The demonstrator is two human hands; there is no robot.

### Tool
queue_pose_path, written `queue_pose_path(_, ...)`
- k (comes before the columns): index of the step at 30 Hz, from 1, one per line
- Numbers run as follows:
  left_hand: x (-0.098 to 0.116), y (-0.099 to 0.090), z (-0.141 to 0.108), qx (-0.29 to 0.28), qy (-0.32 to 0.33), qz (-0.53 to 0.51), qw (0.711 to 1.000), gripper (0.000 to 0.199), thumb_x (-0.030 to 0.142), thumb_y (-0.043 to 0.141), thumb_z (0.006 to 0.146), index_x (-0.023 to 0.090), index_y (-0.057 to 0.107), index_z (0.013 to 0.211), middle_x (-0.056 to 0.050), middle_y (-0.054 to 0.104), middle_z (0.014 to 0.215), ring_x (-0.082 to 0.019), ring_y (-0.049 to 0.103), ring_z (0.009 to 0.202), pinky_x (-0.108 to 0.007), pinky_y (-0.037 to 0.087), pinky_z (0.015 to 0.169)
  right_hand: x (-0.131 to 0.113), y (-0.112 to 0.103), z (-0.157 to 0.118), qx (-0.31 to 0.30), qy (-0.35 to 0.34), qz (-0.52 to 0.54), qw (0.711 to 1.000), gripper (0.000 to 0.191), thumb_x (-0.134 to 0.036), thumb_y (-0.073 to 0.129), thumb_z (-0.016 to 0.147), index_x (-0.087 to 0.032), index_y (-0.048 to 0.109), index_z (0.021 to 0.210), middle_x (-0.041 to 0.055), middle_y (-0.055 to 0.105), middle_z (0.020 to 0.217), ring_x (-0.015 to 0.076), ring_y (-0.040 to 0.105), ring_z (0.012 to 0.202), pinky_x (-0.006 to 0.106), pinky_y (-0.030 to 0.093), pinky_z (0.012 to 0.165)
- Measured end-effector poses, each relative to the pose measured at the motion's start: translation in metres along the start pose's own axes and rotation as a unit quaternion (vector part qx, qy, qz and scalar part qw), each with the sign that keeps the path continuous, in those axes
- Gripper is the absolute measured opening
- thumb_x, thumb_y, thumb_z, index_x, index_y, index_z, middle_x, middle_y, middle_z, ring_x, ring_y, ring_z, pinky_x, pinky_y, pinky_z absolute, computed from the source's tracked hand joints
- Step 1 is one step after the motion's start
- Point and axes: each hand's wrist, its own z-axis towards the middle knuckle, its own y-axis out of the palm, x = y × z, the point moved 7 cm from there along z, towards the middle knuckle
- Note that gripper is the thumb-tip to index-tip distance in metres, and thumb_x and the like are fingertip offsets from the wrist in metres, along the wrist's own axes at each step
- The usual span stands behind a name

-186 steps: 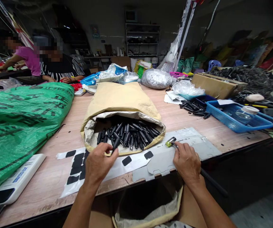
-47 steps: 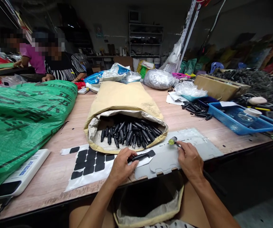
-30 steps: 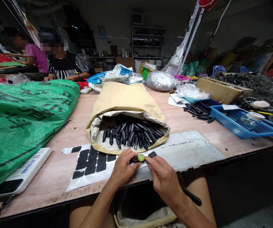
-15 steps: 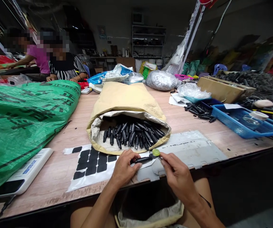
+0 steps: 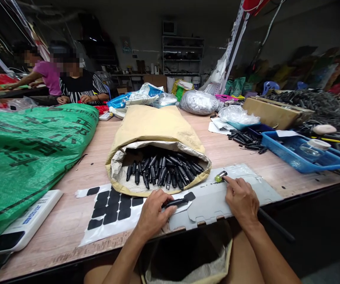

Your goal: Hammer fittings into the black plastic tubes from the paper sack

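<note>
While pinching tube (image 5: 176,202) in L hand (image 5: 154,212), gripping hammer (image 5: 221,176) w/ R hand (image 5: 242,198), apart from tube. Prob. at tapping step; calls next for steady pinch, hammer over tube.

Parts (image 5: 161,173) in sack (image 5: 158,122); tray (image 5: 284,156) right

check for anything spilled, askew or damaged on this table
Two things, mildly: loose black pieces lie scattered on the table left of the blue tray, as if spilled, though perhaps left there; and the grey sheet by the hammer in the right hand looks scuffed, its front edge notched.
</note>
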Motion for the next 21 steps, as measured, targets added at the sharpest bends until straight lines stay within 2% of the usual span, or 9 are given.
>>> queue_pose_path(3, 0.013, -0.003, -0.008, 0.006, 0.022, -0.011, 1.000, 0.017, 0.035, 0.058, 0.097, 0.022, 0.068, 0.102, -0.006, 0.067, 0.096, -0.025, 0.059, 0.095, -0.037, 0.044, 0.085, -0.005, -0.002, -0.002, 0.008, 0.004, -0.006, 1.000, 0.032, -0.016, 0.055, 0.093, -0.026, 0.074, 0.118, 0.0043, 0.065, 0.090, 0.0193, 0.051, 0.082, 0.032, 0.035, 0.072)
queue_pose_path(5, 0.029, 0.002, -0.021, -0.013, 0.036, -0.036, 0.999, 0.020, 0.036, 0.053, 0.100, 0.023, 0.066, 0.106, -0.006, 0.068, 0.098, -0.023, 0.060, 0.094, -0.035, 0.045, 0.084, -0.005, -0.003, -0.002, 0.005, 0.006, -0.004, 1.000, 0.032, -0.016, 0.055, 0.093, -0.026, 0.074, 0.118, 0.0041, 0.065, 0.091, 0.0192, 0.051, 0.082, 0.032, 0.034, 0.072)
queue_pose_path(7, 0.047, 0.020, -0.040, -0.071, 0.060, -0.069, 0.993, 0.019, 0.037, 0.052, 0.100, 0.024, 0.064, 0.108, -0.005, 0.070, 0.097, -0.020, 0.063, 0.089, -0.031, 0.046, 0.079, -0.005, -0.004, -0.002, 0.003, 0.012, -0.005, 1.000, 0.033, -0.016, 0.056, 0.093, -0.026, 0.073, 0.119, 0.0041, 0.065, 0.092, 0.0192, 0.051, 0.083, 0.032, 0.034, 0.072)
queue_pose_path(9, 0.057, 0.049, -0.061, -0.150, 0.075, -0.080, 0.983, 0.019, 0.037, 0.054, 0.098, 0.025, 0.063, 0.108, -0.003, 0.072, 0.094, -0.019, 0.066, 0.083, -0.028, 0.046, 0.074, -0.005, -0.004, -0.001, 0.001, 0.018, -0.008, 1.000, 0.033, -0.016, 0.056, 0.093, -0.026, 0.073, 0.119, 0.0042, 0.064, 0.093, 0.0194, 0.051, 0.083, 0.032, 0.033, 0.072)
queue_pose_path(11, 0.047, 0.082, -0.078, -0.212, 0.038, -0.050, 0.975, 0.020, 0.035, 0.055, 0.095, 0.025, 0.063, 0.109, -0.003, 0.074, 0.096, -0.021, 0.069, 0.085, -0.029, 0.048, 0.075, -0.005, -0.004, -0.001, 0.000, 0.020, -0.009, 1.000, 0.033, -0.015, 0.056, 0.092, -0.026, 0.073, 0.119, 0.0042, 0.064, 0.092, 0.0195, 0.050, 0.083, 0.032, 0.033, 0.072)
queue_pose_path(14, 0.002, 0.125, -0.097, -0.264, -0.098, 0.014, 0.959, 0.030, 0.035, 0.048, 0.097, 0.024, 0.062, 0.121, -0.009, 0.075, 0.112, -0.028, 0.070, 0.104, -0.036, 0.050, 0.089, -0.006, -0.003, -0.002, -0.002, 0.016, -0.010, 1.000, 0.034, -0.016, 0.057, 0.092, -0.026, 0.072, 0.120, 0.0046, 0.064, 0.092, 0.0198, 0.050, 0.083, 0.032, 0.033, 0.072)
queue_pose_path(16, -0.022, 0.143, -0.108, -0.293, -0.160, 0.036, 0.942, 0.039, 0.038, 0.041, 0.100, 0.021, 0.061, 0.129, -0.014, 0.072, 0.121, -0.031, 0.068, 0.114, -0.041, 0.050, 0.096, -0.006, -0.004, -0.002, 0.000, 0.015, -0.009, 1.000, 0.034, -0.016, 0.056, 0.092, -0.026, 0.072, 0.120, 0.0048, 0.063, 0.093, 0.0199, 0.050, 0.083, 0.032, 0.032, 0.073)
queue_pose_path(18, -0.027, 0.149, -0.114, -0.318, -0.166, 0.041, 0.933, 0.044, 0.042, 0.043, 0.100, 0.020, 0.061, 0.133, -0.016, 0.070, 0.125, -0.033, 0.066, 0.116, -0.044, 0.049, 0.098, -0.007, -0.005, -0.003, 0.006, 0.016, -0.008, 1.000, 0.033, -0.017, 0.056, 0.093, -0.026, 0.072, 0.120, 0.0048, 0.064, 0.093, 0.0200, 0.051, 0.084, 0.032, 0.032, 0.073)
queue_pose_path(21, 0.003, 0.134, -0.110, -0.340, -0.113, 0.019, 0.933, 0.041, 0.043, 0.058, 0.091, 0.025, 0.066, 0.127, -0.010, 0.074, 0.110, -0.030, 0.070, 0.100, -0.038, 0.051, 0.085, -0.007, -0.006, -0.002, 0.011, 0.017, -0.009, 1.000, 0.032, -0.017, 0.055, 0.093, -0.026, 0.072, 0.119, 0.0050, 0.064, 0.094, 0.0202, 0.051, 0.085, 0.032, 0.032, 0.073)
